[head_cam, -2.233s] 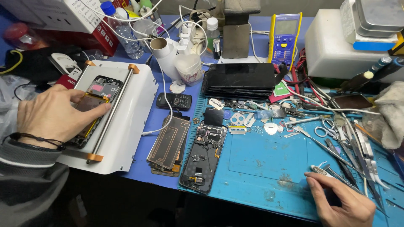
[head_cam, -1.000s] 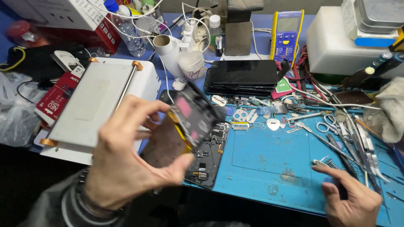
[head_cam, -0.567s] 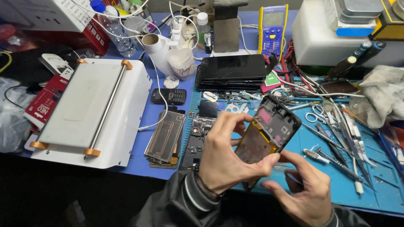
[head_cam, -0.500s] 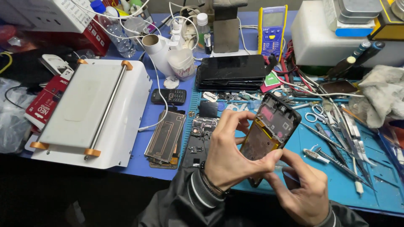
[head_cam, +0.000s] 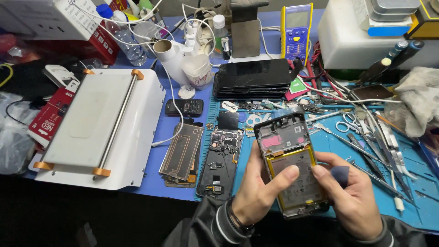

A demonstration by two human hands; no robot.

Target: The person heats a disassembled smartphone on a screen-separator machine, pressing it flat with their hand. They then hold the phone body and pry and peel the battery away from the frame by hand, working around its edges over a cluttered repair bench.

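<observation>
I hold an opened phone frame (head_cam: 289,161) upright over the blue work mat (head_cam: 411,183), its battery and pink inner parts facing me. My left hand (head_cam: 260,185) grips its left edge, the thumb lying across the battery. From the right, my right hand (head_cam: 350,194) clasps the other edge, thumb on the battery, with a small dark blue pick (head_cam: 340,175) between the fingers. A stripped phone body (head_cam: 221,161) and a back cover with a copper coil (head_cam: 182,151) lie just left of my hands.
A white separator machine with a metal bar (head_cam: 98,128) stands at the left. A stack of dark screens (head_cam: 254,78), a yellow multimeter (head_cam: 297,27), a small black keypad phone (head_cam: 184,107) and a white box (head_cam: 347,32) lie behind. Tweezers and scissors (head_cam: 370,137) cover the mat's right side.
The left hand lifted the phone frame off the white machine and carried it right to the mat. The right hand left the tools and took hold of it; the frame is now upright.
</observation>
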